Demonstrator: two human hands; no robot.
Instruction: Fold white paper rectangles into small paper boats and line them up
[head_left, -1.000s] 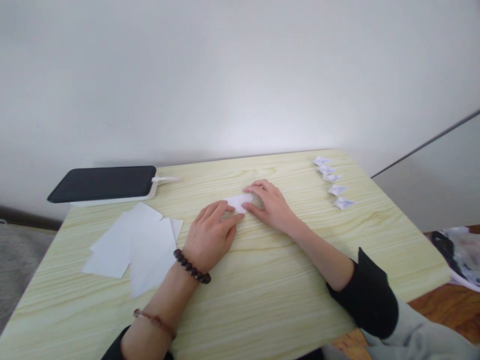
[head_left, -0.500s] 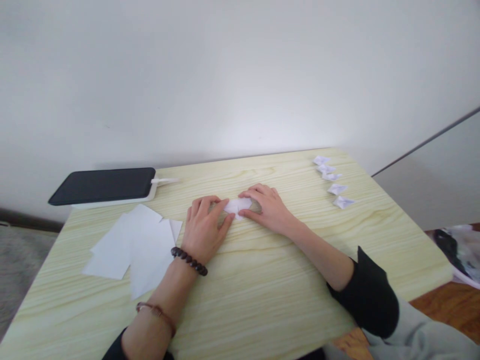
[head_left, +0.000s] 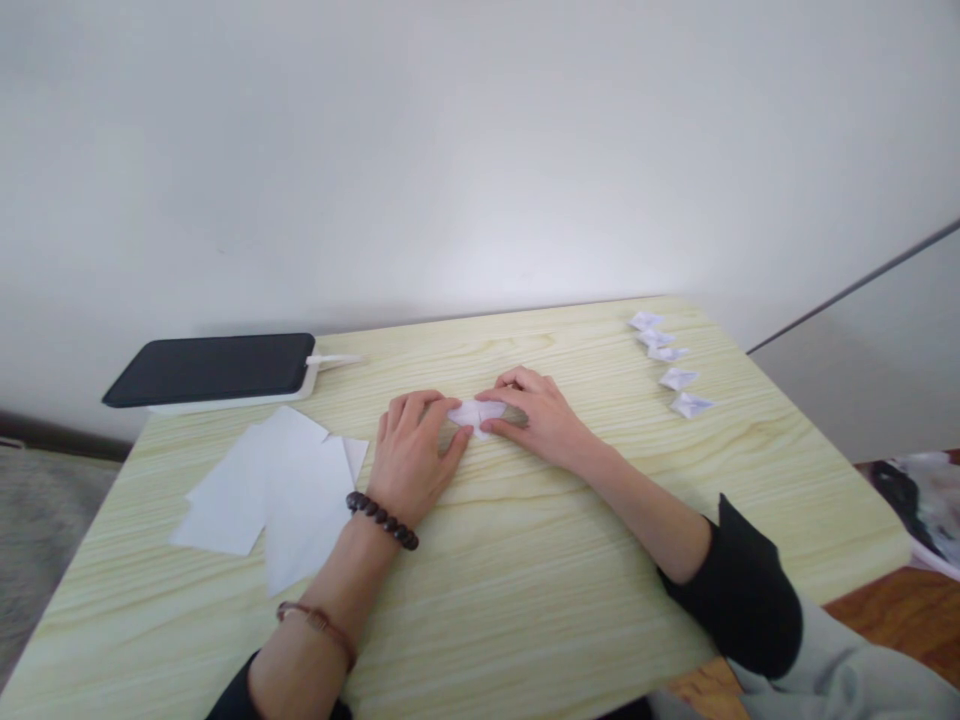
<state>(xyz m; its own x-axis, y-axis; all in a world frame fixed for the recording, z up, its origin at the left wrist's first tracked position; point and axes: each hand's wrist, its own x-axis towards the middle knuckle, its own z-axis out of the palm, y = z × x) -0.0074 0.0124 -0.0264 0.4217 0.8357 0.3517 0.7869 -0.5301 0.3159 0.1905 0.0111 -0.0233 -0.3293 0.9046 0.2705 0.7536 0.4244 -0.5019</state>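
A small piece of folded white paper (head_left: 474, 413) lies at the middle of the table, between my two hands. My left hand (head_left: 416, 445) grips its left end with thumb and forefinger. On the other side, the thumb and fingers of my right hand (head_left: 538, 418) pinch its right part. The fingertips cover both ends of the paper. Flat white paper sheets (head_left: 304, 500) lie overlapping to the left of my left hand. Several small folded paper shapes (head_left: 679, 378) with pointed ends stand in a row at the back right.
A black phone (head_left: 217, 368) rests on a white block at the back left, with a white cable (head_left: 337, 359) at its right end. Behind the wooden-patterned table (head_left: 525, 600) rises a white wall (head_left: 480, 150). A plastic bag (head_left: 926, 500) sits beyond the right edge.
The view has shifted very slightly. Both hands keep their hold on the folded paper, whose upper edge now looks a little more pointed at the right.
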